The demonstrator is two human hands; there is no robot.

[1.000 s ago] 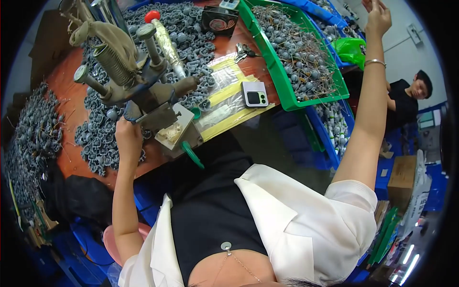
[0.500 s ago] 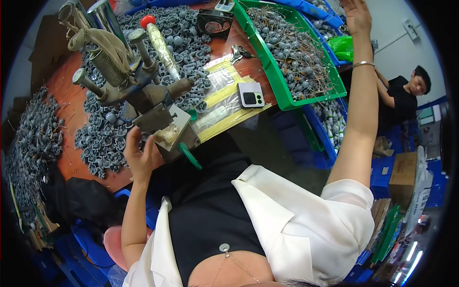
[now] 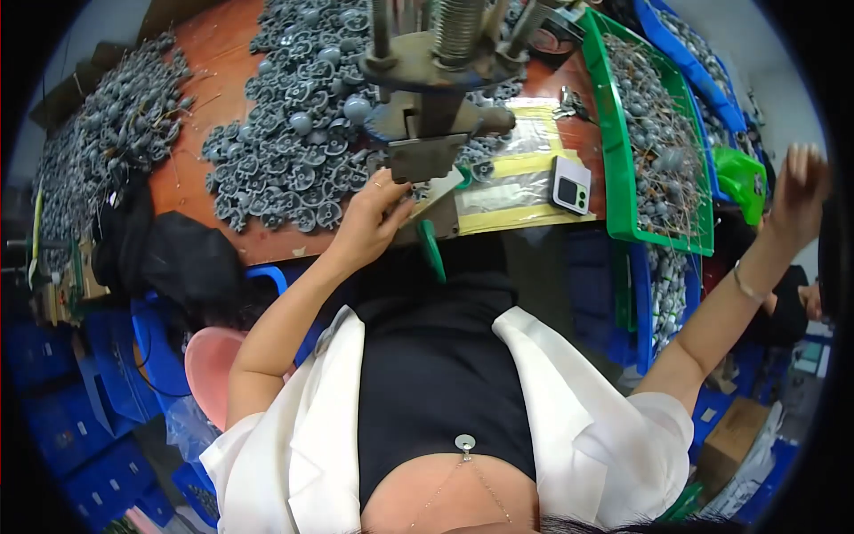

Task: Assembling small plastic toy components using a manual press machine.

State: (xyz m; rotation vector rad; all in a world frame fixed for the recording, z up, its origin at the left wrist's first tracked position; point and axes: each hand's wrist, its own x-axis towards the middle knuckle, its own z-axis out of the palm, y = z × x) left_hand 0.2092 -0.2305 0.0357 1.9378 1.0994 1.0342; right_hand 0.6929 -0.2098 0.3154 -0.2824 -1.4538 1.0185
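My left hand is at the hand press, its fingers bent together right beside the metal block under the ram. Whatever the fingertips pinch there is hidden by the block and the hand. A pale fixture plate sits just right of the fingers, and a green ring-shaped handle hangs below it. My right hand is raised at the far right, past the green tray and near a bright green plastic bag. Its fingers look bent but are smeared by motion.
Many grey plastic clips are heaped behind and left of the press. Grey balls with wires form another pile at far left. A phone lies near the table's front edge, with keys behind it. A person is partly visible at right.
My left hand has gone from apart and spread to bent fingers at the press. My right arm has swung outward and lower. The whole view has turned, shifting the press rightward.
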